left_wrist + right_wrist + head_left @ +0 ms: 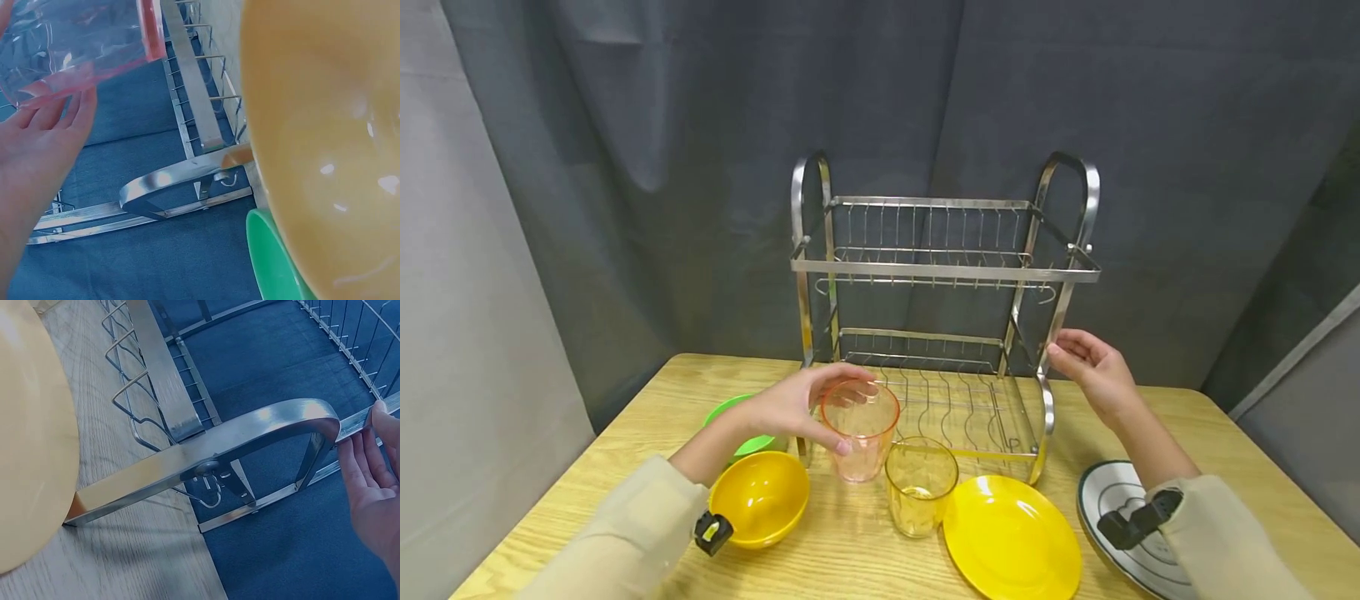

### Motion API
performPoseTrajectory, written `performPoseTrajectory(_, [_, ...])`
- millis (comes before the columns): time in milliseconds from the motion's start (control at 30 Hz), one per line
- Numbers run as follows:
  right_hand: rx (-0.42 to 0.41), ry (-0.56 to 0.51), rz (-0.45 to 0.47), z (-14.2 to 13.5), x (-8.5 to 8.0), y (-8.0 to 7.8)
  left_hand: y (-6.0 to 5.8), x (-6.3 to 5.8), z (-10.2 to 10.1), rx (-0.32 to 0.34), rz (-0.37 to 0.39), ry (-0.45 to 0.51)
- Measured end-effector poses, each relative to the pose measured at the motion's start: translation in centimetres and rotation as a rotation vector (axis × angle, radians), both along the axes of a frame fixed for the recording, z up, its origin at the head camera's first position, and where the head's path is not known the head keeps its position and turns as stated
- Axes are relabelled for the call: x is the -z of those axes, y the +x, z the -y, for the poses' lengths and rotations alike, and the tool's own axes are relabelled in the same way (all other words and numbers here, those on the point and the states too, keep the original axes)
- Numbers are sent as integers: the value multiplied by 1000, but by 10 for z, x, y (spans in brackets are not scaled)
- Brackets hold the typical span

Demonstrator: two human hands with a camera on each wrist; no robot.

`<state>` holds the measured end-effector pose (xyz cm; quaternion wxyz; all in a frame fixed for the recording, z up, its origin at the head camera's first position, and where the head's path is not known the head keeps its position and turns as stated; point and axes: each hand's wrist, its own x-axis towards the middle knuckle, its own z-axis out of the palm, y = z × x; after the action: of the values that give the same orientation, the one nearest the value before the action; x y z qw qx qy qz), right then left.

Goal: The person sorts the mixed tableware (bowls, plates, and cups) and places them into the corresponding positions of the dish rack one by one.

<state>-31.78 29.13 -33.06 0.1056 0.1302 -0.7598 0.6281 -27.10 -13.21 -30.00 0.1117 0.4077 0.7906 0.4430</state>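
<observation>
My left hand (786,406) holds a clear cup with an orange-pink rim (867,446), thumb on the near side and fingers round the far side. In the left wrist view the cup (75,47) lies against the fingers (78,112). My right hand (1099,377) pinches the right upright of a two-tier metal dish rack (943,272) between thumb and fingers. The right wrist view shows the fingertips on that metal bar (359,424). A clear yellow cup (917,500) stands just right of the orange-rimmed one, before the rack.
A yellow bowl (760,500) sits under my left forearm, with a green bowl (726,410) behind it. Right of the yellow cup lies a yellow plate (1011,537). A white plate with a dark rim (1105,500) is partly covered by my right sleeve. Dark curtain (715,167) hangs behind the table.
</observation>
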Motion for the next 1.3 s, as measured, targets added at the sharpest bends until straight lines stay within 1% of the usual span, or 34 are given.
performPoseTrajectory(200, [-3,-5,8,-1,3,1,-3,-4,-3,-26,14,-8])
performPoseTrajectory(500, [-2,-13,-13,0,6,-2,-11,-6,-5,-55,29,-9])
performPoseTrajectory(633, [-12,-26,-18,0,6,-2,-15,-10,-6,-77,19,-21])
performPoseTrajectory(800, [-15,-26,-27,0,5,-1,-20,-18,-9,-75,-1,-12])
performPoseTrajectory(933, [-18,-26,-21,0,3,-2,-24,-23,-12,-85,7,-10])
performPoseTrajectory(1133, [-21,-1,-12,-4,2,-3,-29,-25,-18,-111,0,-38])
performPoseTrajectory(1300, [-18,-17,-8,-3,4,-4,-32,-25,-21,-126,-13,-52])
